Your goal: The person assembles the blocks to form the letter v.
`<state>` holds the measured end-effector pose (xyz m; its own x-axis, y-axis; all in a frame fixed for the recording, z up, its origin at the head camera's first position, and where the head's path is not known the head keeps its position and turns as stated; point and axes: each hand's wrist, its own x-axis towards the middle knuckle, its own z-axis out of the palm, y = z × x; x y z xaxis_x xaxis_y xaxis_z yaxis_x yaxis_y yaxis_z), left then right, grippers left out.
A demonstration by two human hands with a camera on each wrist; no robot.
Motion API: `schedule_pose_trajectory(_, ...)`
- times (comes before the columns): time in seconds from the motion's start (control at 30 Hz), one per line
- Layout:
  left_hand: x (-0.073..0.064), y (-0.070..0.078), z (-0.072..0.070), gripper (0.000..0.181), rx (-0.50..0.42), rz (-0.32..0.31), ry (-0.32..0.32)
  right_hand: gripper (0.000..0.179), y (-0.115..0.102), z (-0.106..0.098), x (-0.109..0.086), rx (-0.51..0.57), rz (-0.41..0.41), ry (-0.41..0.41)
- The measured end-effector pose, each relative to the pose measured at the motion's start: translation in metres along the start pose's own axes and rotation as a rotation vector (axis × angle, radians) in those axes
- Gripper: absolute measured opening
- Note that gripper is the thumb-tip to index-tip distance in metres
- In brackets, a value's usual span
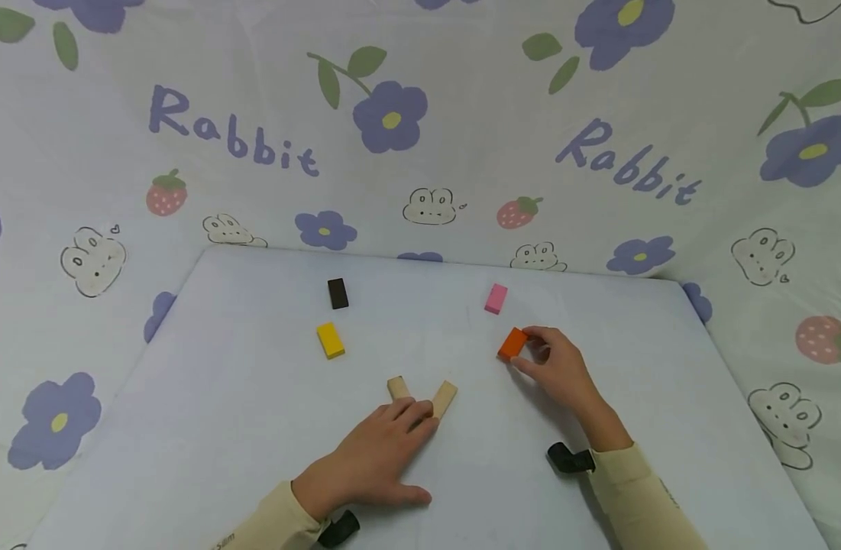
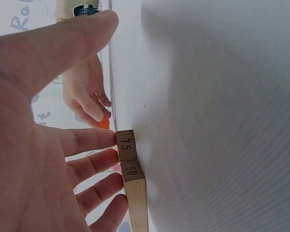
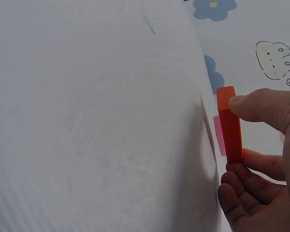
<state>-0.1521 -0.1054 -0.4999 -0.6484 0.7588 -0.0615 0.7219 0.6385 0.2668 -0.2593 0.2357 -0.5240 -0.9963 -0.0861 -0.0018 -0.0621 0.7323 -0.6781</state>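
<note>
In the head view, I see the right hand [image 1: 557,370] pinching the orange block [image 1: 512,344] just this side of the pink block [image 1: 496,299]; a light, even pinch should stop it twisting. The left hand [image 1: 372,462], fingers extended, touches two wooden blocks [image 1: 445,396]; softer pressure seems safest, lest they slide.

In the left wrist view, fingertips meet the ends marked 75 and 50, grasping neither.

In the right wrist view, thumb and fingers span the orange block; whether it touches the table [image 1: 207,428], I can't tell.

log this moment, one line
left hand: touching two wooden blocks; right hand: pinching orange block; pink block, yellow block, dark block: untouched
</note>
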Motion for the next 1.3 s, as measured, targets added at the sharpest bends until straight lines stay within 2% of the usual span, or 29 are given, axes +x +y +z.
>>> schedule_pose_trajectory(0.4,-0.002,0.001,0.0,0.093,-0.01,-0.009,-0.018,0.06,-0.001,0.007,-0.002,0.0,-0.004,-0.006)
schedule_pose_trajectory(0.57,-0.004,0.0,0.005,0.093,-0.018,-0.014,-0.024,0.06,-0.002,0.013,-0.003,0.0,-0.008,-0.018)
schedule_pose_trajectory(0.8,-0.001,-0.001,0.008,0.092,-0.011,-0.012,-0.028,0.06,-0.006,0.01,-0.006,0.005,-0.026,-0.005)
schedule_pose_trajectory(1.3,0.0,0.001,0.004,0.093,-0.012,-0.008,-0.01,0.061,-0.01,0.016,-0.007,-0.01,-0.027,-0.02)
